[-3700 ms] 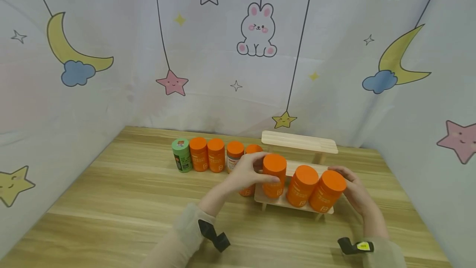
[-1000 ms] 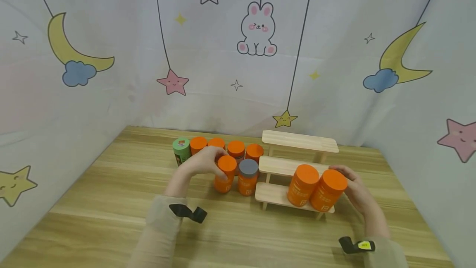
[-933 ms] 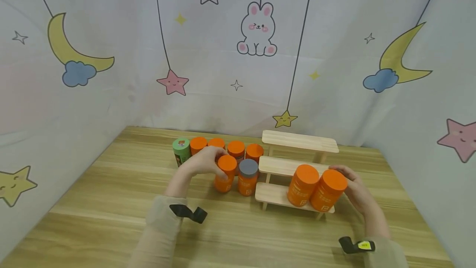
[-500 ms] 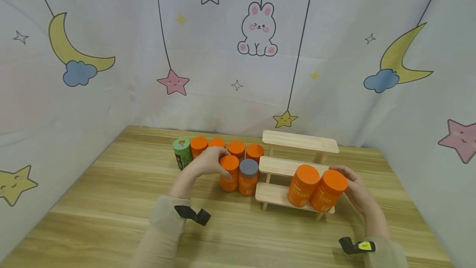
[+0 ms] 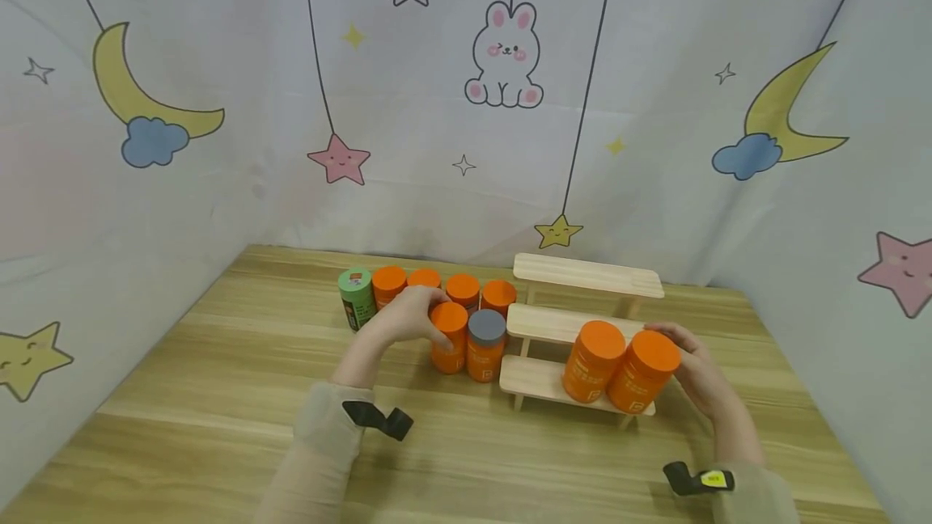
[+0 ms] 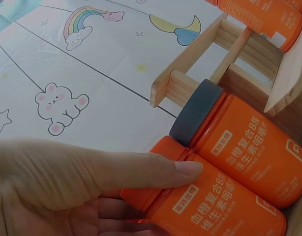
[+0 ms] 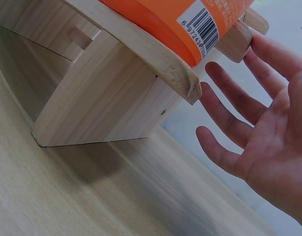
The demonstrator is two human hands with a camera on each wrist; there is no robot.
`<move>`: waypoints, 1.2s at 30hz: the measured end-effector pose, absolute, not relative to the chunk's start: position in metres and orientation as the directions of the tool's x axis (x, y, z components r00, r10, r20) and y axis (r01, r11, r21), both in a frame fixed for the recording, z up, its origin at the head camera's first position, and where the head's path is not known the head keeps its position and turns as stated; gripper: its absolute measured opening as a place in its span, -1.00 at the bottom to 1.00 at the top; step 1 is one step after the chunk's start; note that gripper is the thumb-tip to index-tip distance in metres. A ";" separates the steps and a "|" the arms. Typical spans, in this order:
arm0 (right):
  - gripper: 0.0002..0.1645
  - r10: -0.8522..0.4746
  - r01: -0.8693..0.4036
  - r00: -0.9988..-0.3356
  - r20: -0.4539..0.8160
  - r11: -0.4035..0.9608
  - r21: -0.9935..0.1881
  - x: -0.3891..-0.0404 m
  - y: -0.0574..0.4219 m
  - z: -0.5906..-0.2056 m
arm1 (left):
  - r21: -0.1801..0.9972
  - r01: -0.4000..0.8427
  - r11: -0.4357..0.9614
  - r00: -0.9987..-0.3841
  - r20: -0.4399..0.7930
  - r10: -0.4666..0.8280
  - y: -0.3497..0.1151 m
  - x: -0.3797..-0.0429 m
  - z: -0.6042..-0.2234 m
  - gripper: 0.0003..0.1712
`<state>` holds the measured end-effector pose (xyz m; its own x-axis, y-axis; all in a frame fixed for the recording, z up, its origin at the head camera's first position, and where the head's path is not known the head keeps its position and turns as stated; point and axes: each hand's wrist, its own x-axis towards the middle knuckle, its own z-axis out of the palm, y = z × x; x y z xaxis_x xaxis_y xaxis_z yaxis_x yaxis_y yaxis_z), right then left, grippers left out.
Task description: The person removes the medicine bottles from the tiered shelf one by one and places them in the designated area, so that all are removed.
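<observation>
My left hand (image 5: 403,319) grips an orange vitamin jar (image 5: 450,359), thumb across its front in the left wrist view. The jar stands upright on the table, side by side with an orange jar with a grey lid (image 5: 485,361). Right of these is a three-step wooden shelf (image 5: 535,379). Two orange-lidded jars (image 5: 593,372) occupy the right part of its lowest step, leaning slightly together in the head view. At the shelf's right end is my right hand (image 5: 701,378), fingers spread and relaxed, fingertips right at the wooden edges in the right wrist view.
Behind the left hand a row of jars runs along the table (image 5: 218,395): a green jar (image 5: 357,297) at the left end, then several orange-lidded jars (image 5: 498,295), partly hidden. A printed cloth (image 5: 437,209) hangs behind and at both sides.
The left hand has carried the orange jar from the shelf's lowest step to the table at the left, then slid it right against the grey-lidded jar. The right hand stays put.
</observation>
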<state>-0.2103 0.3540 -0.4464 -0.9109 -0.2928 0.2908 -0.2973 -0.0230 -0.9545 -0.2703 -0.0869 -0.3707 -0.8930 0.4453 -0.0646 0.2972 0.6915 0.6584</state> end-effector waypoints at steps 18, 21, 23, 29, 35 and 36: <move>-0.44 -0.294 -0.270 -0.919 0.263 -0.018 -0.963 -0.210 0.354 -0.443 | 0.808 0.248 0.535 -0.926 0.035 0.377 -0.099 -0.258 -0.347 -0.33; -0.44 -0.293 -0.268 -0.920 0.261 -0.015 -0.963 -0.210 0.354 -0.443 | 0.841 0.259 0.474 -0.932 0.089 0.351 -0.092 -0.257 -0.346 -0.40; -0.44 -0.290 -0.267 -0.921 0.260 -0.014 -0.963 -0.210 0.354 -0.443 | 0.864 0.270 0.424 -0.935 0.129 0.331 -0.084 -0.256 -0.347 -0.46; -0.45 -0.290 -0.273 -0.919 0.267 -0.021 -0.962 -0.209 0.353 -0.443 | 0.908 0.307 0.285 -0.926 0.216 0.309 -0.063 -0.251 -0.349 -0.55; -0.46 -0.281 -0.277 -0.920 0.274 -0.032 -0.960 -0.209 0.353 -0.444 | 0.913 0.361 0.190 -0.898 0.286 0.335 -0.044 -0.247 -0.353 -0.53; -0.47 -0.278 -0.273 -0.922 0.269 -0.025 -0.962 -0.209 0.353 -0.444 | 0.912 0.372 0.171 -0.891 0.300 0.341 -0.041 -0.246 -0.353 -0.52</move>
